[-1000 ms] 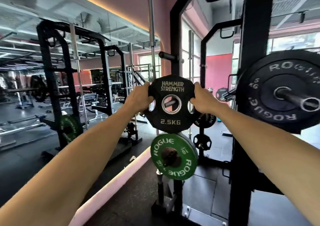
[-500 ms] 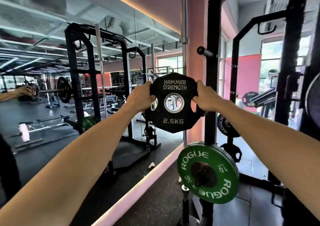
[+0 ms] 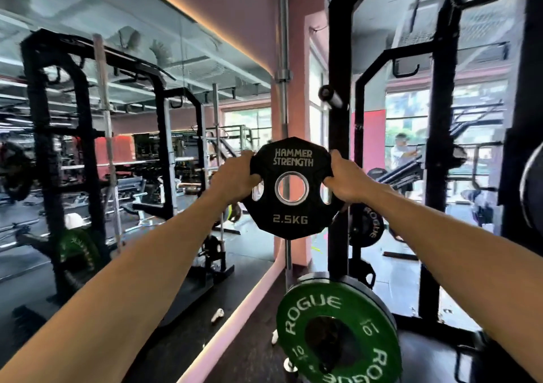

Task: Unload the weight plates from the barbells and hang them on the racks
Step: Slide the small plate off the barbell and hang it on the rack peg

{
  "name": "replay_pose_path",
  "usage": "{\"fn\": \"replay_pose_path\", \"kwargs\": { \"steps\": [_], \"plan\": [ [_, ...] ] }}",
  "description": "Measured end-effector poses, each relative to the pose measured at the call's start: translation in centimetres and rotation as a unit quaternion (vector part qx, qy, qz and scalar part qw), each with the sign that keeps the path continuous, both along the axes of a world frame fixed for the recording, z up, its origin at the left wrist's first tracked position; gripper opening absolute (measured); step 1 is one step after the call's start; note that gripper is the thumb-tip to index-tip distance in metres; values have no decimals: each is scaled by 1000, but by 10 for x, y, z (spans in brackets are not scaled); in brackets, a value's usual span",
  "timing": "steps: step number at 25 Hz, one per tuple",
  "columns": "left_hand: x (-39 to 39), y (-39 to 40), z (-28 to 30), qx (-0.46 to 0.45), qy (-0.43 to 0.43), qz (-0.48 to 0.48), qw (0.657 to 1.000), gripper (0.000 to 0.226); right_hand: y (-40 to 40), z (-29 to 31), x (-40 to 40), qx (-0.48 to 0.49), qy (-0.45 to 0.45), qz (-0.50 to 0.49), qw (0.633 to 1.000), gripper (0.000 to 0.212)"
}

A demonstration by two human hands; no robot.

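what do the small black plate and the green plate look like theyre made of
The 2.5KG plate, held by both hands, looks matte black rubber or urethane coated, going by its dull, soft-edged surface, with a shiny metal ring lining the bore. The green plate looks like coloured rubber with white printed lettering; its core cannot be seen.

Matt black rubbery plate [image 3: 291, 188] with shiny metal hub ring, glossy green plate [image 3: 338, 335], glassy wall mirror [image 3: 132, 118]
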State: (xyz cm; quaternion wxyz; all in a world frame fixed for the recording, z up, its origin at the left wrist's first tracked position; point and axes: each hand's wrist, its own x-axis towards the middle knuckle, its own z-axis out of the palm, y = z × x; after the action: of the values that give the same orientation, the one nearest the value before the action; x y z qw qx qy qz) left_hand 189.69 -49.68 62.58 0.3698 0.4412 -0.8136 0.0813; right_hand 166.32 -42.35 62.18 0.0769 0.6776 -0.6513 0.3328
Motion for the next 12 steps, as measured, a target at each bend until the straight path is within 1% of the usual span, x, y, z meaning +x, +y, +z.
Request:
{"fn": "replay_pose_path", "kwargs": {
  "steps": [4,8,12],
  "plan": [
    [-28,-39,19,-20,7,-62,998,26,-12,20,-19,-13,3,-42,999,29],
    [-50,-69,62,-49,21,-132,990,25,-22,55,-30,-49,-7,-89,995,26],
    [-66,-91,106,-93,51,-177,978,25,-27,99,-36,-81,-2,-132,988,23]
  ]
}}
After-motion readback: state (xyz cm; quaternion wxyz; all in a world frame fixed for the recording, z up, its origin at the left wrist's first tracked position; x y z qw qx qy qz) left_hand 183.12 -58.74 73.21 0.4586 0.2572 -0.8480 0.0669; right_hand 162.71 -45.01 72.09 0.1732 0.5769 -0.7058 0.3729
